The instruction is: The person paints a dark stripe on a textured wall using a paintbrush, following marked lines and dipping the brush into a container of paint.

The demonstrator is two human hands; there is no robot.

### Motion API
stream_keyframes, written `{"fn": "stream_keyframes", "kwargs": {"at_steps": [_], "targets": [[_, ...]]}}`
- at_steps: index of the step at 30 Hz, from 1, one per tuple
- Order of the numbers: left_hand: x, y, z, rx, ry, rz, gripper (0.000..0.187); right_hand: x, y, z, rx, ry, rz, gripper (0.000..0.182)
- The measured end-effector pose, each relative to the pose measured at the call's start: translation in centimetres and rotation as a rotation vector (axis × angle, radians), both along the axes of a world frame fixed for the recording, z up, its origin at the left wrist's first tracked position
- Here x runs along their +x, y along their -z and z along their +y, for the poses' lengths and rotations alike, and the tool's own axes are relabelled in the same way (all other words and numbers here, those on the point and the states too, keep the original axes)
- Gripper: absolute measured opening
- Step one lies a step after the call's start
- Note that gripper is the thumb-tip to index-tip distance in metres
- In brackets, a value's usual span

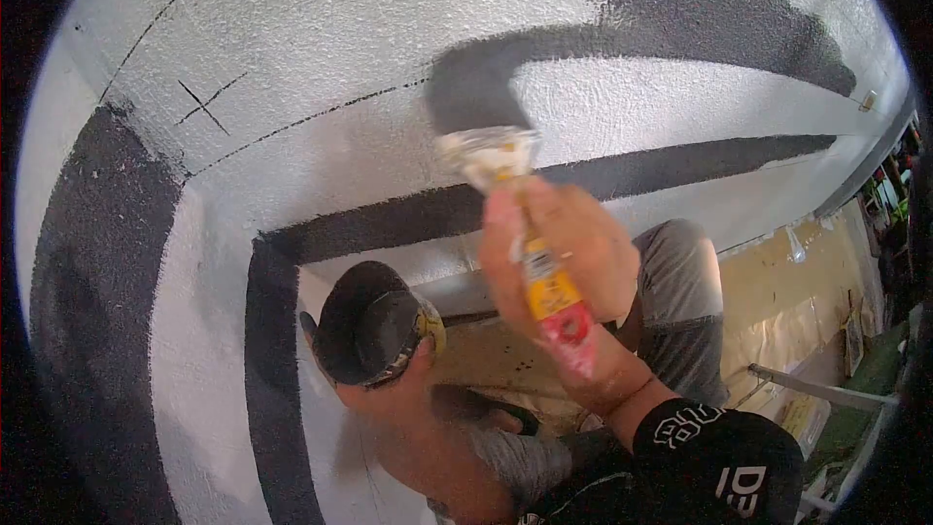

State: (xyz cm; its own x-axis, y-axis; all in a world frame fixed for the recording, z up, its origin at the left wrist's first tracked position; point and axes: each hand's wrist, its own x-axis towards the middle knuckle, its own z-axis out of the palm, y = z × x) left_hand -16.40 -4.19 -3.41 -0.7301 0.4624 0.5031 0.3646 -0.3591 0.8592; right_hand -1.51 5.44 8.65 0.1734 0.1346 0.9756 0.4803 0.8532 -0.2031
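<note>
My right hand [569, 243] grips a paintbrush [554, 297] by its yellow and red handle, the fingers wrapped around it. White paint smears cover the brush's ferrule, and its blurred dark bristles meet the grey band on the textured white wall [321, 29]. Lower left, my left hand [389, 394] holds a round paint can [374, 326] from below and the side, the thumb on its yellow label. Dark grey paint coats the inside of the can, which tilts towards me. A curved dark grey stripe [700, 24] runs right from the brush.
Below the brush runs another dark stripe [583, 175], and wide dark bands [97, 233] cover the left wall. Thin dashed lines and a cross mark the wall. A metal ladder [826, 384] stands lower right, over a floor with a tan covering [787, 301]. My bent knee [680, 282] is close to the wall.
</note>
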Motion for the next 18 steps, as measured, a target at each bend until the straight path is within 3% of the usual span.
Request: {"fn": "stream_keyframes", "kwargs": {"at_steps": [4, 6, 8, 10, 14, 16, 18], "targets": [[-0.4, 1.2, -0.3, 0.004, -0.018, -0.018, 0.116, 0.0, -0.1, 0.3, 0.172, -0.048, 0.111, 0.014], [-0.3, 0.8, -0.2, 0.019, 0.001, -0.011, 0.115, 3.3, -0.8, -1.8, -0.223, 0.420, -0.332, 0.016], [-0.4, 0.7, -0.2, 0.033, 0.019, -0.004, 0.115, 4.7, 0.8, 0.1, -0.254, 0.068, 0.229, 0.016], [-0.9, 1.0, 0.0, 0.087, 0.031, 0.056, 0.115, 6.5, 0.7, 1.0, -0.155, 0.258, 0.343, 0.016], [-1.0, 1.1, 0.0, 0.092, -0.010, 0.168, 0.115, 7.1, -0.5, 1.5, -0.053, 0.218, 0.654, 0.019], [-1.4, 1.9, 0.2, 0.070, 0.001, 0.081, 0.114, 5.5, 0.7, 1.3, -0.200, 0.068, 0.613, 0.023], [-0.8, 1.8, 0.2, 0.048, -0.002, 0.072, 0.114, 5.0, 1.3, 1.4, -0.069, 0.376, -0.066, 0.021]]}}
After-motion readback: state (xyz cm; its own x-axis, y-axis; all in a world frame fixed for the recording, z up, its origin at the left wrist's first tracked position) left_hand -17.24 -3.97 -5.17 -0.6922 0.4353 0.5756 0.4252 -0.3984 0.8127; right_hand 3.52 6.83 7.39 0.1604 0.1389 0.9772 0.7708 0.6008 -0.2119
